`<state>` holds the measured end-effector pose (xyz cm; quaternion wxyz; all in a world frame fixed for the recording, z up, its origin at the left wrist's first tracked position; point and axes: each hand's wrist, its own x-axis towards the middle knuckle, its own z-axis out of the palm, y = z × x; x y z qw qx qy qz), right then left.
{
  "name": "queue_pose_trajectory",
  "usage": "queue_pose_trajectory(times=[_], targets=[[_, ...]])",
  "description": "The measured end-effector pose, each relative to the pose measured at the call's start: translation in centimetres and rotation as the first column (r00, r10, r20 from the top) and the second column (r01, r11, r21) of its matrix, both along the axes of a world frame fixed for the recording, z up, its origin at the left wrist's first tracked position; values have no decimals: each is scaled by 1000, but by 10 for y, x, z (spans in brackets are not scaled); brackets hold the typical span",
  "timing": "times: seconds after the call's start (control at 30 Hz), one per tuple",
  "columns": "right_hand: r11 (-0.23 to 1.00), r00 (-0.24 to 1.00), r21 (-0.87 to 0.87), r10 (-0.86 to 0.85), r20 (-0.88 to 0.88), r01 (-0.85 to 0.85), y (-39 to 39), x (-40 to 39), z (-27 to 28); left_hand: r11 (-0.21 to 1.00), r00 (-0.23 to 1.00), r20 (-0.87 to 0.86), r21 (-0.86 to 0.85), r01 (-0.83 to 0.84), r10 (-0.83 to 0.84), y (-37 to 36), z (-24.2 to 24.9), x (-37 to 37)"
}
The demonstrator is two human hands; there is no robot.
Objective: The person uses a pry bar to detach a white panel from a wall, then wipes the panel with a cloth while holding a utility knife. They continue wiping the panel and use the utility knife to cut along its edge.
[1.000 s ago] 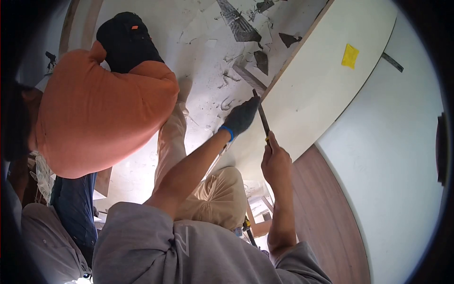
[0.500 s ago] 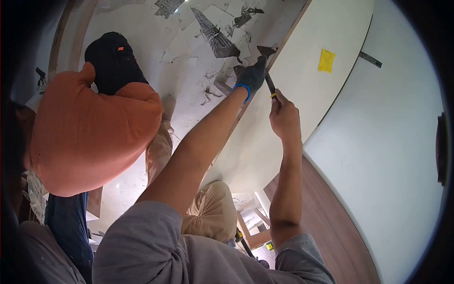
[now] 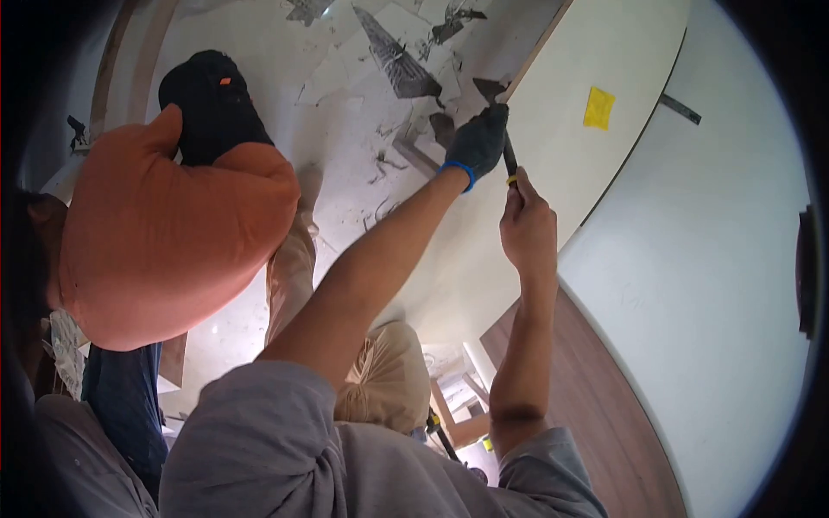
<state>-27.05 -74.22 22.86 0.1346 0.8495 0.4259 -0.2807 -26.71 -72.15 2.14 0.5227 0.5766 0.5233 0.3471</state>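
Note:
My right hand [image 3: 528, 226], bare, is closed round the handle end of a file [image 3: 510, 157] with a dark, narrow blade and a yellow collar. At the file's far end, my left hand [image 3: 479, 141] grips it in a dark glove with a blue cuff. The file lies across the long edge of a cream-coloured panel [image 3: 492, 250], and the gloved hand is over that edge. My left fingers hide the file's tip and its exact contact with the panel.
Another person in an orange top [image 3: 177, 233] bends close on the left. Dark scraps [image 3: 397, 65] litter the floor beyond the panel. A yellow piece [image 3: 598, 107] lies on the panel. A white board [image 3: 691, 259] and a brown wood-grain surface [image 3: 596, 388] are at right.
Both hands have shifted slightly right, and the right hand also a little toward me, with the file between them. The gloved hand has come further over the panel's edge.

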Motion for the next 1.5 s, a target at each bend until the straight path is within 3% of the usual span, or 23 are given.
queue_pose_trajectory(times=[0.07,0.13,0.17,0.23,0.27,0.3,0.37,0.4,0.43,0.53,0.67,0.73,0.8,0.9,0.97,1.0,1.07,1.13,1.17,1.3,1.4,1.43,1.5], targets=[[984,984,-11,178,5,-178,-35,0,-10,953,947,-170,-185,242,-273,-19,21,-41],[961,978,-185,193,-77,-204,-81,-14,-8,918,946,-124,-310,249,-299,-84,13,-75],[935,980,-294,177,-95,-197,-107,-23,-7,916,896,-237,-245,318,-375,-136,0,-89],[914,983,-382,80,-165,-139,-138,-41,3,915,922,-183,-288,281,-341,-205,-6,-96],[958,983,-270,47,-176,-94,-149,-42,2,895,976,-24,-406,187,-215,-218,-5,-99],[973,977,-203,69,-203,-111,-143,-38,0,967,904,-342,-77,244,-256,-207,6,-101],[992,974,-112,35,-224,-62,-110,-37,9,943,901,-287,-165,289,-326,-173,17,-93],[966,983,-257,-71,-168,25,-87,-44,16,929,900,-255,-207,307,-354,-157,18,-93],[981,982,-195,-23,-187,-14,-99,-42,13,888,923,-99,-326,323,-372,-146,22,-96],[990,976,-127,39,-216,-68,-130,-44,14,964,937,-234,-120,236,-259,-193,10,-98],[978,966,-181,-146,-213,108,-100,-39,23,965,948,-196,-127,229,-251,-177,14,-92],[998,980,-69,-3,-198,-11,-125,-38,15,976,931,-296,-20,218,-215,-189,2,-88],[994,983,-110,5,-182,-25,-133,-39,15,947,950,-161,-224,229,-268,-203,3,-96],[957,960,-265,-178,-217,117,-94,-42,30,955,922,-257,-138,262,-290,-184,16,-98],[998,973,-63,15,-229,-30,-138,-36,18,940,847,-421,-44,338,-325,-223,-9,-98],[993,968,43,117,-223,-111,-143,-40,13,934,858,-370,-121,336,-357,-222,-7,-97],[997,971,-70,-31,-237,15,-146,-40,16,905,877,-269,-272,327,-398,-221,-6,-94],[985,961,-134,-140,-241,110,-109,-40,22,933,830,-519,150,326,-207,-191,-1,-92],[955,954,-227,-236,-184,192,-93,-45,28,936,827,-498,78,342,-261,-187,-1,-90],[989,959,89,137,-250,-118,-144,-44,11,912,844,-353,-228,341,-404,-187,16,-103],[959,928,-227,-233,-292,169,-123,-37,25,869,896,-196,-394,301,-399,-184,28,-109],[954,929,-245,-241,-282,173,-116,-38,26,816,814,-253,-423,393,-523,-170,37,-113],[975,942,-154,-199,-268,162,-125,-44,29,940,887,-314,-172,296,-337,-187,25,-100]])
